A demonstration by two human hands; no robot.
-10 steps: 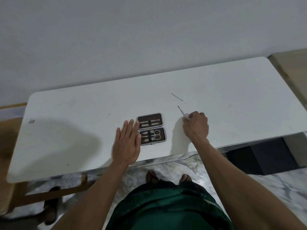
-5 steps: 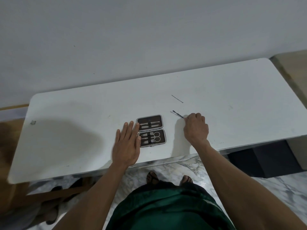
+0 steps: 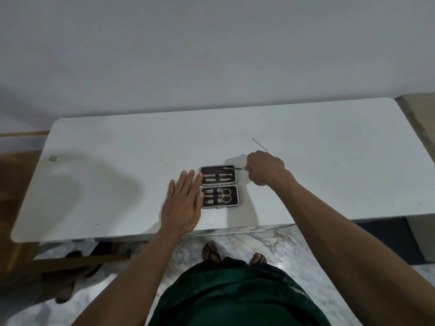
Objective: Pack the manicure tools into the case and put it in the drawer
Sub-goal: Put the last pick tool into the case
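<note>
A small dark manicure case (image 3: pixel 236 196) lies open on the white table (image 3: pixel 117 184), with several metal tools strapped in both halves, scissors among them. My left hand (image 3: pixel 183 205) rests flat beside the case's left edge, its fingertips touching the rim. My right hand (image 3: pixel 264 170) is closed on a thin metal tool (image 3: pixel 234 168), whose tip reaches over the top right corner of the case's upper half. Another thin metal tool (image 3: pixel 259 144) lies loose on the table, beyond my right hand.
A small grey mark or object (image 3: pixel 52 157) sits near the table's left end. A wall stands right behind the table. Wooden furniture (image 3: pixel 14 184) is at the left, a beige surface (image 3: pixel 421 114) at the right. Marble floor and my feet show below the table's front edge.
My right hand has carried the thin tool leftward from the table to the upper half of the case. My left hand has stayed beside the case.
</note>
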